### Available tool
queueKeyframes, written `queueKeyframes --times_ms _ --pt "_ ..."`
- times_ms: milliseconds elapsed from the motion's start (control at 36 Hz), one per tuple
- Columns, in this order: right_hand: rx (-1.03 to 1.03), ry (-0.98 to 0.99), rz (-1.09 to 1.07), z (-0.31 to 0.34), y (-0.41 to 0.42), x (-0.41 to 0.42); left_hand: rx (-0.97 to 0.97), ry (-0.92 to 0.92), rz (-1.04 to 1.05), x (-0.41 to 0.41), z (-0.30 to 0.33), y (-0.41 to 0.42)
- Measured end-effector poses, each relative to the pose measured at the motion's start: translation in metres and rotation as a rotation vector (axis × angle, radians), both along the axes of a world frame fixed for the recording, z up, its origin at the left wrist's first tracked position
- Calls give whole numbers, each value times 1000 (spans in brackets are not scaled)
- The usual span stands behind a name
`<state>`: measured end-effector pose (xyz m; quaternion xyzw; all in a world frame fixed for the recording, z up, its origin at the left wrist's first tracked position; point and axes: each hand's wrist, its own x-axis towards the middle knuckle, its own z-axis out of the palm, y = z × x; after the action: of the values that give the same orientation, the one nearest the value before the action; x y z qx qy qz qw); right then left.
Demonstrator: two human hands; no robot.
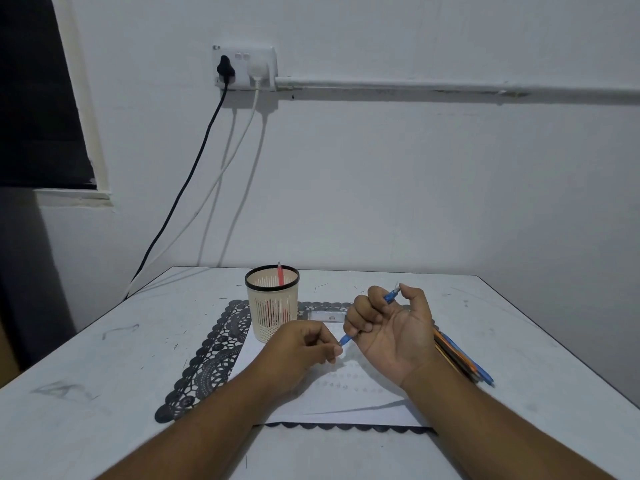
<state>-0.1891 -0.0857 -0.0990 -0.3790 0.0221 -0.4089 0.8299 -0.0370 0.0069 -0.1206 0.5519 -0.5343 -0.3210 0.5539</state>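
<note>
Most of blue pen (pixel 390 297) hidden in right hand (pixel 393 329) grip; left hand (pixel 304 348) pinches tip.

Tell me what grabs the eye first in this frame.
Two hands meet mid-frame over a sheet of paper. The right hand, palm up, grips a blue pen, and the left hand pinches its lower end. Behind them to the left, a beige mesh pen holder with a red pen stands on a black lace mat. A bundle of pens and pencils lies right of the right hand.
</note>
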Motion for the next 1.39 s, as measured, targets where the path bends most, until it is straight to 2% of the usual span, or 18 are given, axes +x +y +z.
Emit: queueKeyframes --times_ms 528,750,1389 --pt "-34 2 16 0 -1 -1 -15 25 -30 -2 1 0" --pt "-59 17 22 0 -1 -1 -13 89 -30 -1 -2 -2" --pt "16 -10 13 4 2 -3 -5 217 -68 0 -5 -4"
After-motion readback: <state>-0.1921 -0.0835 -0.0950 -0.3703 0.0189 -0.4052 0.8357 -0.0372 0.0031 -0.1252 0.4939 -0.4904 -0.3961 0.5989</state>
